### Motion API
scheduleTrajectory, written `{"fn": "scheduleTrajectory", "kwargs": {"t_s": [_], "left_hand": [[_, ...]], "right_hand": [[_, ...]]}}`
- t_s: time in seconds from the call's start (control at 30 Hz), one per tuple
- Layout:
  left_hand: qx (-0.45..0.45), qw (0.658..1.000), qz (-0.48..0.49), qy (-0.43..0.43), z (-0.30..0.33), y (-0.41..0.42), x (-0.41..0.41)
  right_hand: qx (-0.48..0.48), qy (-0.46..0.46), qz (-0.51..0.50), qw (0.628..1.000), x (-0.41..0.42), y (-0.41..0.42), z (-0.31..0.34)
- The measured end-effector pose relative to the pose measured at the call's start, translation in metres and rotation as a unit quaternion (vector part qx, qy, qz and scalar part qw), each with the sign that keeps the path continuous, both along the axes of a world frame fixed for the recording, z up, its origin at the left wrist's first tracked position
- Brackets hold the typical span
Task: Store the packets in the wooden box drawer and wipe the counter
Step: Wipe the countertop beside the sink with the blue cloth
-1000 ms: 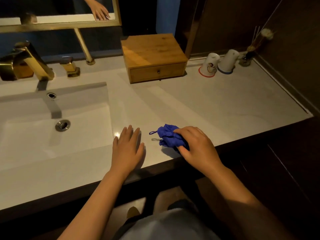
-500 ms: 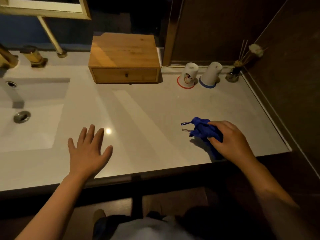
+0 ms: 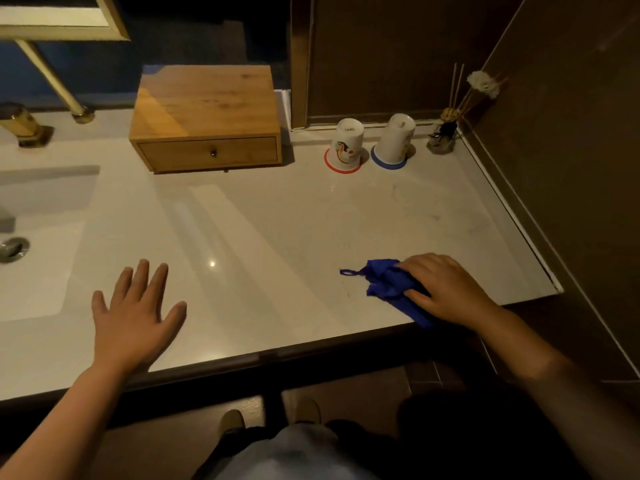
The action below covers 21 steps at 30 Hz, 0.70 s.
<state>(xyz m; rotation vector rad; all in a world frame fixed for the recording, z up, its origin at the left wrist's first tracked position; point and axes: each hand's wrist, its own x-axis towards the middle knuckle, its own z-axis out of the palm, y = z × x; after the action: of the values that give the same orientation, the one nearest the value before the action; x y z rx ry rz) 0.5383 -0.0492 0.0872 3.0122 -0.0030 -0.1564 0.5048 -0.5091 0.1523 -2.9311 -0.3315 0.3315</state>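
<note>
Head view, right hand [image 3: 446, 289] pressing cloth [image 3: 388, 285], counter [image 3: 277, 230] edge

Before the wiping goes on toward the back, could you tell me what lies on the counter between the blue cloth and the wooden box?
Nothing: in the head view, the counter between the blue cloth and the wooden box is bare.

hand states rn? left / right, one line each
Left hand: open, fingers spread, flat on the counter, holding nothing.
Right hand: closed on the blue cloth, pressing it to the counter.
</note>
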Motion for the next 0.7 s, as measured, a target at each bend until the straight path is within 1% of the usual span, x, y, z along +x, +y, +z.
{"fn": "scheduleTrajectory", "kwargs": {"t_s": [0.17, 0.33, 0.43, 0.47, 0.5, 0.53, 0.6, 0.63, 0.7], "left_hand": [[0.012, 1.0, -0.003, -0.001, -0.003, 0.002, 0.001], [0.011, 1.0, -0.005, -0.001, -0.003, 0.002, 0.0], [0.01, 1.0, -0.006, 0.0, -0.003, 0.003, 0.0], [0.01, 1.0, -0.005, 0.0, -0.003, 0.003, 0.0], [0.011, 1.0, -0.005, -0.001, -0.003, 0.003, 0.0], [0.009, 1.0, -0.004, 0.0, -0.003, 0.003, 0.0], [0.007, 1.0, -0.003, -0.001, -0.003, 0.002, 0.0], [0.006, 1.0, -0.003, -0.002, -0.003, 0.002, 0.0], [0.007, 1.0, -0.005, -0.002, -0.003, 0.002, 0.0]], "right_hand": [[-0.013, 0.037, -0.001, 0.999, -0.012, -0.002, -0.031], [-0.059, 0.08, 0.04, 0.994, -0.005, -0.018, -0.028], [-0.094, 0.122, 0.022, 0.988, 0.009, -0.019, -0.016], [-0.087, 0.136, 0.003, 0.987, 0.012, -0.015, -0.013], [-0.061, 0.135, -0.032, 0.988, 0.013, -0.008, -0.012], [-0.013, 0.107, -0.086, 0.99, 0.012, 0.0, -0.013], [0.092, -0.007, -0.193, 0.977, 0.006, 0.018, -0.022], [0.108, -0.049, -0.215, 0.969, 0.001, 0.026, -0.03], [0.067, -0.058, -0.2, 0.976, -0.01, 0.035, -0.046]]}}
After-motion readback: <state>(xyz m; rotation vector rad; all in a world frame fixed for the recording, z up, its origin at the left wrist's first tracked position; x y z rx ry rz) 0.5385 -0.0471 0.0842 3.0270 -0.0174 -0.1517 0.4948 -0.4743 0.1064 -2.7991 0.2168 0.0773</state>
